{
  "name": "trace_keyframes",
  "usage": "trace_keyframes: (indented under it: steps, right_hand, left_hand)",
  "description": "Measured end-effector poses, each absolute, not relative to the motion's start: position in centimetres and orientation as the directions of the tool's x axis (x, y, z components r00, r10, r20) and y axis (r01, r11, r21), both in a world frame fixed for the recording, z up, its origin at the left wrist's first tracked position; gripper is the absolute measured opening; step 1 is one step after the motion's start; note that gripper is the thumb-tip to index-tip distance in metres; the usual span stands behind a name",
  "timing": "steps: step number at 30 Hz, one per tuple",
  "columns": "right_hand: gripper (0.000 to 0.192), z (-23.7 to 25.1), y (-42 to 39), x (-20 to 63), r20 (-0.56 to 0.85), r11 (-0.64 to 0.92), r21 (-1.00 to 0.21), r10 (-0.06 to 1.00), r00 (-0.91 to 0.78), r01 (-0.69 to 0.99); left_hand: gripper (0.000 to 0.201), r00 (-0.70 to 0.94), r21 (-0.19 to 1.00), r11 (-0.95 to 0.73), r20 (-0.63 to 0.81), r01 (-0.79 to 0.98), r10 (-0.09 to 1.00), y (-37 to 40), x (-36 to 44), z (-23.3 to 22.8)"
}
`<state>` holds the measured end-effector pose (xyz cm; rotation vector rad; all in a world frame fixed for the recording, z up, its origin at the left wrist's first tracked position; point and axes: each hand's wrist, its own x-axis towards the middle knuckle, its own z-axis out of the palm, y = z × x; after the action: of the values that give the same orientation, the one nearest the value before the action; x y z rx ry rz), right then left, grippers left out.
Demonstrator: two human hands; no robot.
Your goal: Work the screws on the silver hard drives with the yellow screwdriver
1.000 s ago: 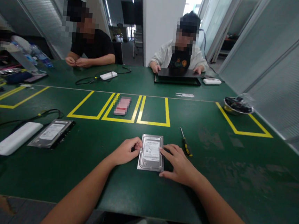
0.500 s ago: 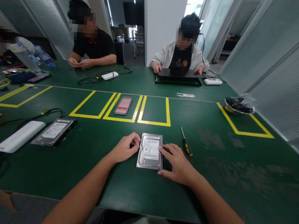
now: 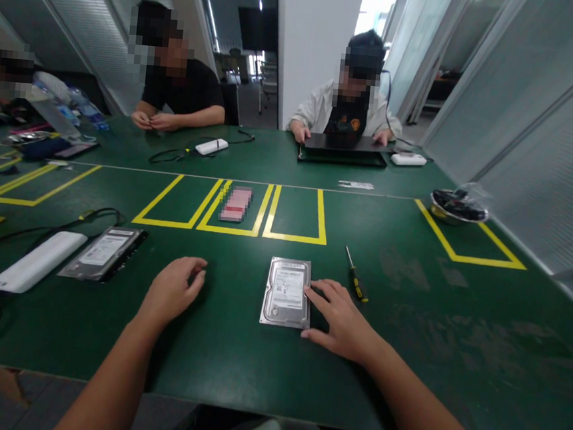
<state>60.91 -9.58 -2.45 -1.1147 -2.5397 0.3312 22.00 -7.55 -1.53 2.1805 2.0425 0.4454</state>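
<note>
A silver hard drive (image 3: 287,292) with a white label lies flat on the green table in front of me. My right hand (image 3: 340,317) rests at its right edge, fingers spread, one fingertip touching the drive's side. Off to the left, my left hand (image 3: 174,289) is above the table, loosely curled with a gap between thumb and fingers and nothing in it. A second hard drive (image 3: 105,253) lies further left, beyond that hand. Just past my right hand is a black and yellow screwdriver (image 3: 357,278), its tip pointing away from me.
A white power bank (image 3: 39,261) with black cables lies at the left. Yellow tape outlines (image 3: 294,238) mark the table, one around a blurred pink object (image 3: 236,204). A bowl of dark items (image 3: 460,207) stands right. Across the table, one person (image 3: 359,101) holds a black panel (image 3: 343,143); others sit left.
My left hand has moved left, away from the hard drive's left edge. My right hand stays at the drive's right side, and the drive looks unmoved on the table.
</note>
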Motion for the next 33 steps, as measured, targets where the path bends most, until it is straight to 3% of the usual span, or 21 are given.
trace_keyframes:
  steps: [4, 10, 21, 33]
  right_hand:
    - [0.071, -2.4, -9.6, 60.9, 0.218, 0.662, -0.348, 0.746, -0.629, 0.664]
    - [0.067, -2.2, -9.7, 60.8, 0.222, 0.657, -0.365, 0.75, -0.623, 0.66]
    - [0.064, -2.1, -9.8, 60.8, 0.237, 0.659, -0.373, 0.748, -0.62, 0.653]
    - [0.064, -2.2, -9.8, 60.8, 0.237, 0.659, -0.382, 0.747, -0.621, 0.648]
  left_hand:
    - [0.053, -0.331, 0.132, 0.315, 0.13, 0.94, 0.935, -8.6, 18.1, -2.4]
    - [0.082, -0.575, -0.045, 0.578, 0.069, 0.815, 0.815, -10.6, 15.3, -2.2]
    - [0.088, -0.692, 0.02, 0.7, -0.135, 0.714, 0.709, -9.9, 12.5, -2.1]
    - [0.085, -0.68, 0.042, 0.688, -0.117, 0.724, 0.723, -9.3, 12.3, -1.9]
